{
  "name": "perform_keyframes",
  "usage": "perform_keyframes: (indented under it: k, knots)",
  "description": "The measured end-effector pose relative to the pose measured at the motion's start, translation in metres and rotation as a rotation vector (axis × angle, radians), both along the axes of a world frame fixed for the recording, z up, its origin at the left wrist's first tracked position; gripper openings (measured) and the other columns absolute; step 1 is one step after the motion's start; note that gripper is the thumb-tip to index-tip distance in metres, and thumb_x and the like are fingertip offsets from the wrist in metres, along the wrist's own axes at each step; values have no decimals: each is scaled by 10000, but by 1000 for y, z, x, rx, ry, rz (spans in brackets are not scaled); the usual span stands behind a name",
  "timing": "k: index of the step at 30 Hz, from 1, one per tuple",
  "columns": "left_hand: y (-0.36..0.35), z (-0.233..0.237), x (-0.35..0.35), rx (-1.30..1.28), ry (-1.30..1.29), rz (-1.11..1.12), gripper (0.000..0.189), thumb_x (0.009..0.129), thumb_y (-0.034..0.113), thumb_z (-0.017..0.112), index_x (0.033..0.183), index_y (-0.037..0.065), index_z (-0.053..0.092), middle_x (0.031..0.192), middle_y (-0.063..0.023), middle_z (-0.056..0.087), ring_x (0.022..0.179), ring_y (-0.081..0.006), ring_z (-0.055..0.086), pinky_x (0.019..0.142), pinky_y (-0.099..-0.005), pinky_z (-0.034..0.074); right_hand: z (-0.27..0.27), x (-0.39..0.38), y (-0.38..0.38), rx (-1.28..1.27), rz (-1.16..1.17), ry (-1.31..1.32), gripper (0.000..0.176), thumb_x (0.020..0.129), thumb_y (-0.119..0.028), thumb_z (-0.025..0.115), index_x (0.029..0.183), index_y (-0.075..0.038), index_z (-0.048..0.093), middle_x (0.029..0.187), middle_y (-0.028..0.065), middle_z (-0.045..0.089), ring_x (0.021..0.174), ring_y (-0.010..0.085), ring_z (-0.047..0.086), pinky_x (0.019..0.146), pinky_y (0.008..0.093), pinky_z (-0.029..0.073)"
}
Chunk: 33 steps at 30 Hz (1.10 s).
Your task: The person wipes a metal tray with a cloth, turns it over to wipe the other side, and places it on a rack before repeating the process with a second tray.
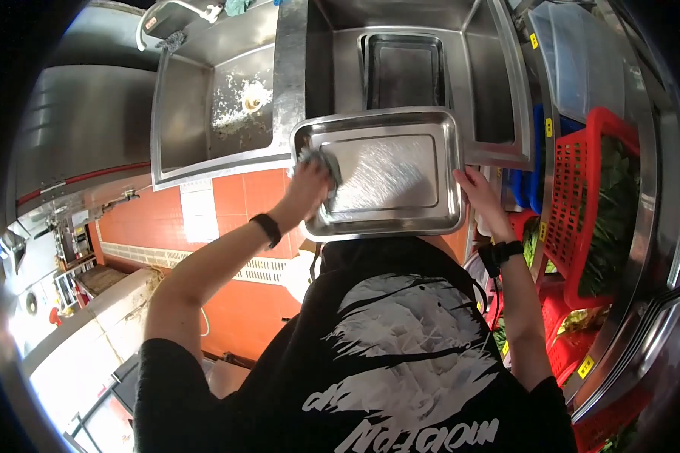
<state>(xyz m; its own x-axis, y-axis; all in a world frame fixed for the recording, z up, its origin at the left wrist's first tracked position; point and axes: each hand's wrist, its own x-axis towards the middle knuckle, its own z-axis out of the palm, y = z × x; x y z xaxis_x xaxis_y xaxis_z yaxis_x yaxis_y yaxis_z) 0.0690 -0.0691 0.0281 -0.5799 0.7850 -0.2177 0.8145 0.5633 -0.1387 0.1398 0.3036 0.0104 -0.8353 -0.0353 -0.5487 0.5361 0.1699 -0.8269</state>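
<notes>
A shallow rectangular stainless steel tray [385,177] is held in front of my body, at the front edge of the sinks. My right hand [482,198] grips its right rim, thumb near the top and the other fingers mostly hidden. Inside the tray's left end, my left hand [307,190] presses a grey scouring pad [326,164], which looks like steel wool, against the metal. Bright streaks cover the middle of the tray floor. Another dark metal tray [406,72] lies in the right-hand sink beyond.
The left sink [185,113] has pale food scraps [238,102] around its drain. A white faucet [142,34] hangs over it. At right, a shelf holds a red basket [570,177] of leafy greens [612,219] and a clear plastic bin [574,60]. Orange tiles [242,196] cover the floor.
</notes>
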Motion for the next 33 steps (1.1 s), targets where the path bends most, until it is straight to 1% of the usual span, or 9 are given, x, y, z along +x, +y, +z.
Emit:
perform_keyframes:
  k: [5,7,11,15,18,20,26,30,33]
  knots:
    - [57,-15,-43,13,198,450,290,801,131,526,1082,59,530,993,-112,517,916,-265,517,752,-398,447,-1,-4,5,32,35,-26,304,934,-299,489,1020,-18,564,702,-41,512,538,29,423,466,214,364]
    - [75,-24,-41,73,342,297,343,817,128,523,1152,60,493,982,-113,505,887,-255,522,741,-382,457,-6,-3,6,51,70,2,309,943,-292,467,1024,-7,557,701,-33,521,527,42,433,461,222,367]
    - [112,-12,-20,378,-88,-67,472,833,136,512,1296,121,419,1176,-81,491,1087,-278,471,1029,-425,328,-10,3,3,88,54,134,321,951,-292,454,1030,2,554,717,-17,532,553,61,458,490,228,387]
    - [89,-16,-16,266,90,17,492,810,86,517,1291,144,430,1208,-100,486,1106,-283,467,1075,-461,248,-14,6,2,60,-14,136,299,952,-274,465,1018,4,554,790,-8,519,708,64,448,643,223,388]
    - [54,-5,-17,135,42,119,517,801,81,524,1301,151,413,1229,-121,462,1107,-294,467,1041,-455,302,-5,6,0,-10,-53,113,272,948,-251,478,1011,4,549,844,-11,501,799,65,427,732,212,369]
    - [37,-4,-2,-4,-166,368,519,789,52,520,1289,163,436,1258,-134,423,1098,-313,466,976,-441,378,-3,7,-3,2,-43,107,276,947,-248,482,1023,9,545,856,-9,508,801,65,432,732,211,373]
    - [29,18,61,85,-712,209,465,811,9,460,1233,197,515,1240,-177,403,936,-355,552,766,-418,520,-24,10,1,-23,-31,272,276,917,-238,516,1019,18,497,834,56,549,737,106,489,658,260,418]
    - [60,2,66,353,-778,95,399,829,-8,506,1213,102,508,1213,-181,419,978,-323,559,831,-354,519,-11,0,-1,155,40,279,281,878,-214,541,1009,25,470,843,135,559,767,181,521,708,323,431]
    - [119,-8,56,322,-1032,142,440,815,207,590,1219,61,489,1192,-220,435,1041,-373,519,895,-419,450,-11,-6,-3,192,69,300,285,870,-214,543,1005,25,465,831,175,565,757,249,553,708,353,437]
